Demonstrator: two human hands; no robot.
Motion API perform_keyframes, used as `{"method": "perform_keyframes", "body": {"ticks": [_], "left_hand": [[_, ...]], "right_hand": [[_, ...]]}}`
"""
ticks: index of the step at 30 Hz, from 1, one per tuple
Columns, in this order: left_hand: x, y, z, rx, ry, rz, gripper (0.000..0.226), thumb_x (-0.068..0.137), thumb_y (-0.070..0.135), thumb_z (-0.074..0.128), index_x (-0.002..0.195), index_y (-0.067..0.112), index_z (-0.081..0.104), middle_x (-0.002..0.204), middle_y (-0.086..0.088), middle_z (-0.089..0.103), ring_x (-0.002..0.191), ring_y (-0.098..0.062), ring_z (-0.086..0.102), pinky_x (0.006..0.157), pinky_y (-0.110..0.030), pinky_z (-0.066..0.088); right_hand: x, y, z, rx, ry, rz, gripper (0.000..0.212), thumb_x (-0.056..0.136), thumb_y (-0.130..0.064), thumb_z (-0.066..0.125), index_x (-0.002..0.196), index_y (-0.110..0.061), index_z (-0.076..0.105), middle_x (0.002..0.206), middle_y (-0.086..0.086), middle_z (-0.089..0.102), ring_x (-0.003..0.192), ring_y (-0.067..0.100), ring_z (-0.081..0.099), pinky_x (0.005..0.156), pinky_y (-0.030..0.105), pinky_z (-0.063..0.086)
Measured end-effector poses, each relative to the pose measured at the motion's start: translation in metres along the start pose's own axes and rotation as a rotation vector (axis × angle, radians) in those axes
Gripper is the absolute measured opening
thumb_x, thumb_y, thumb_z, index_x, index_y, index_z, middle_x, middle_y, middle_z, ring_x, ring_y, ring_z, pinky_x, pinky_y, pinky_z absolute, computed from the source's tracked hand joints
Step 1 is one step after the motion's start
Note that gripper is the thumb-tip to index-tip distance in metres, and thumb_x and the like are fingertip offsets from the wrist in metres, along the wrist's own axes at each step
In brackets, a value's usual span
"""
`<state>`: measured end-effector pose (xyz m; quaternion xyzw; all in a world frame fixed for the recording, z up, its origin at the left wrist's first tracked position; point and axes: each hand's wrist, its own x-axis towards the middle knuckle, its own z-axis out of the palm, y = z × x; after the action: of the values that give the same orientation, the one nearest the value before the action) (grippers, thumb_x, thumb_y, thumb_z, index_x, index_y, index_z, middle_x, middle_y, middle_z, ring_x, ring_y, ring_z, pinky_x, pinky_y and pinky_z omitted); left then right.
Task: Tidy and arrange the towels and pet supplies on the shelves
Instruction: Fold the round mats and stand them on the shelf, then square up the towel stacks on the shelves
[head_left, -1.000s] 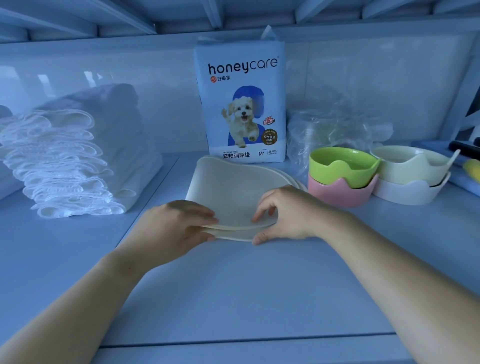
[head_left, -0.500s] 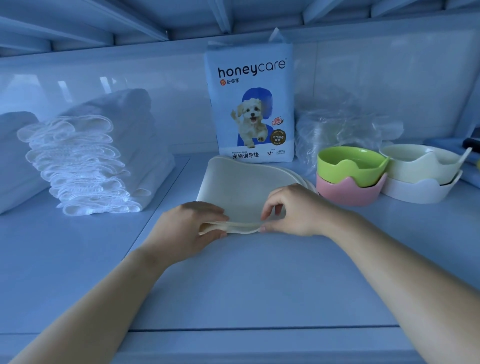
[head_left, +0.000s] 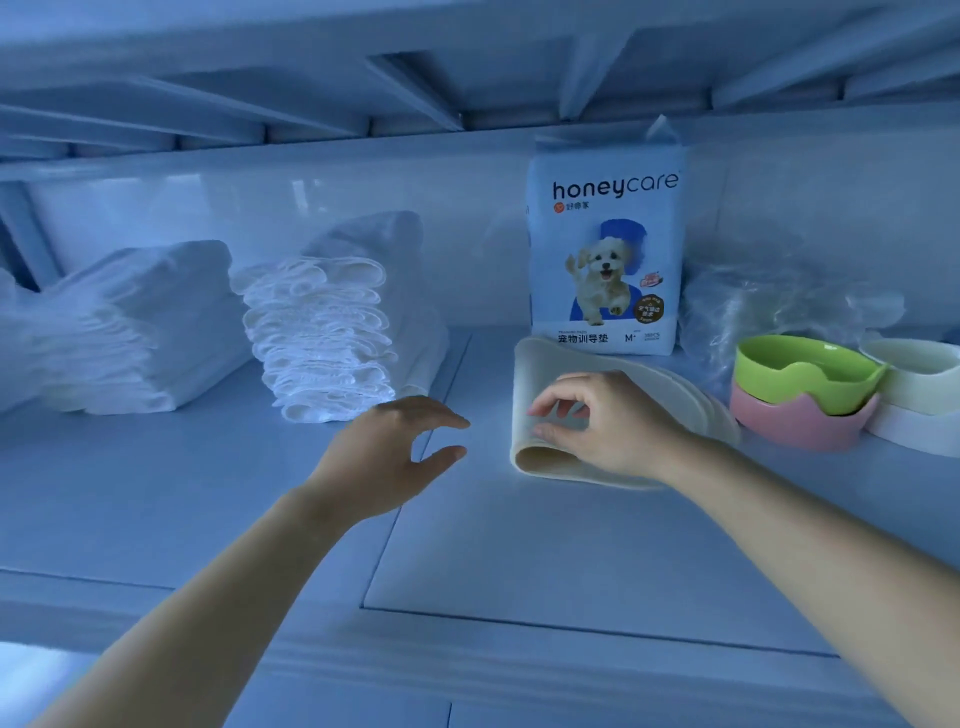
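A folded cream mat (head_left: 540, 374) lies on the shelf in front of a honeycare pet pad pack (head_left: 605, 249). My right hand (head_left: 608, 421) rests on the mat with fingers curled round its folded left edge. My left hand (head_left: 389, 452) hovers to the mat's left, fingers loosely spread, holding nothing. Two stacks of folded white towels stand at the left, one (head_left: 332, 338) nearer the middle, the other (head_left: 130, 327) beside it.
A green bowl (head_left: 800, 374) sits nested in a pink bowl (head_left: 795, 426) right of the mat, with stacked cream bowls (head_left: 919, 395) further right. Crumpled clear plastic (head_left: 779, 301) lies behind them. The upper shelf (head_left: 467, 67) hangs low overhead.
My left hand has let go of the mat and drawn off to the left. My right hand stays on the mat's fold. The view has swung left, showing a second towel stack.
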<state>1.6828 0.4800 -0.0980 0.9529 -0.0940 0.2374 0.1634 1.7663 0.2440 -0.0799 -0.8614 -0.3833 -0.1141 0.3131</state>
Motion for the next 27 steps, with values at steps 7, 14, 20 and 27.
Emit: {"method": "perform_keyframes", "body": {"ticks": [7,14,20,27], "left_hand": [[-0.040,-0.062,-0.063,0.120,0.015,-0.038,0.019,0.085,0.046,0.057,0.103,0.041,0.065,0.105,0.027,0.062,0.083,0.008,0.055,0.071,-0.020,0.044],[-0.098,-0.146,-0.124,0.233,0.007,-0.137,0.021,0.086,0.050,0.053,0.103,0.043,0.064,0.105,0.029,0.059,0.080,0.014,0.051,0.066,-0.010,0.036],[-0.147,-0.212,-0.167,0.297,0.047,-0.250,0.019,0.086,0.050,0.054,0.101,0.045,0.064,0.102,0.030,0.058,0.069,0.019,0.047,0.059,-0.006,0.028],[-0.184,-0.262,-0.199,0.332,0.108,-0.331,0.017,0.086,0.045,0.057,0.101,0.042,0.066,0.106,0.027,0.060,0.070,0.033,0.038,0.057,-0.010,0.030]], "right_hand": [[0.041,-0.091,0.069,-0.004,-0.114,-0.152,0.012,0.082,-0.031,0.067,0.093,-0.025,0.068,0.087,-0.019,0.060,0.079,0.000,0.051,0.073,0.018,0.041],[0.085,-0.173,0.144,-0.019,-0.174,-0.257,0.016,0.084,-0.037,0.064,0.097,-0.029,0.067,0.093,-0.019,0.060,0.086,0.000,0.050,0.077,0.021,0.044],[0.121,-0.231,0.201,0.002,-0.192,-0.357,0.011,0.084,-0.035,0.062,0.094,-0.031,0.066,0.093,-0.019,0.061,0.086,0.002,0.052,0.073,0.020,0.038],[0.161,-0.279,0.256,-0.009,-0.274,-0.461,0.013,0.084,-0.037,0.060,0.096,-0.033,0.064,0.098,-0.019,0.061,0.088,0.002,0.050,0.080,0.027,0.044]]}}
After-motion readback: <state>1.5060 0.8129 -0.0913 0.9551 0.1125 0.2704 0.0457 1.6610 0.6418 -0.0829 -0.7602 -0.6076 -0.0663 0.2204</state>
